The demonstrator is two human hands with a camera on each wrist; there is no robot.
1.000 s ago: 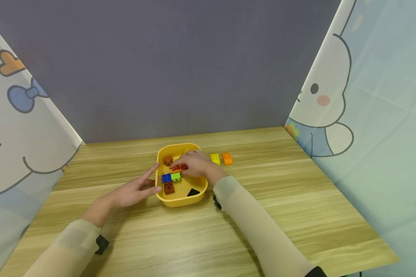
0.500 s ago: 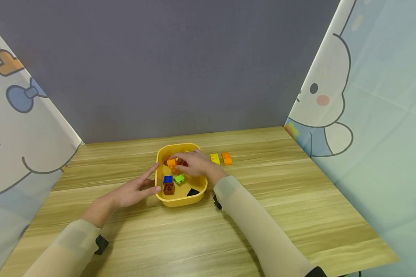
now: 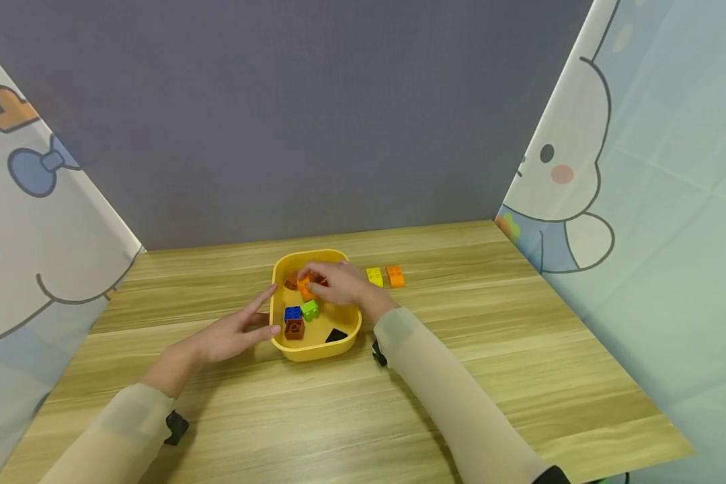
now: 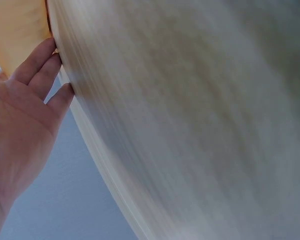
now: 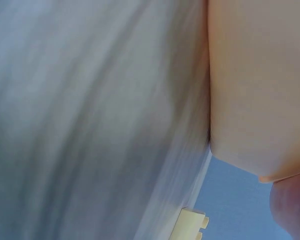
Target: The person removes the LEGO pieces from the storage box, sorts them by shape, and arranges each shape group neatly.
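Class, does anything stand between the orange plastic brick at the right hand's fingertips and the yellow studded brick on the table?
Yes: the right hand and the right wall of the yellow plastic tub stand between the orange plastic brick and the yellow studded brick.

Wood-grain table (image 3: 490, 336), yellow bin (image 3: 320, 353), yellow block (image 3: 374, 276), orange block (image 3: 395, 276) just beside

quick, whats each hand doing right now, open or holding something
Left hand: open, touching the yellow bin.
Right hand: apparently pinching an orange block inside the bin.
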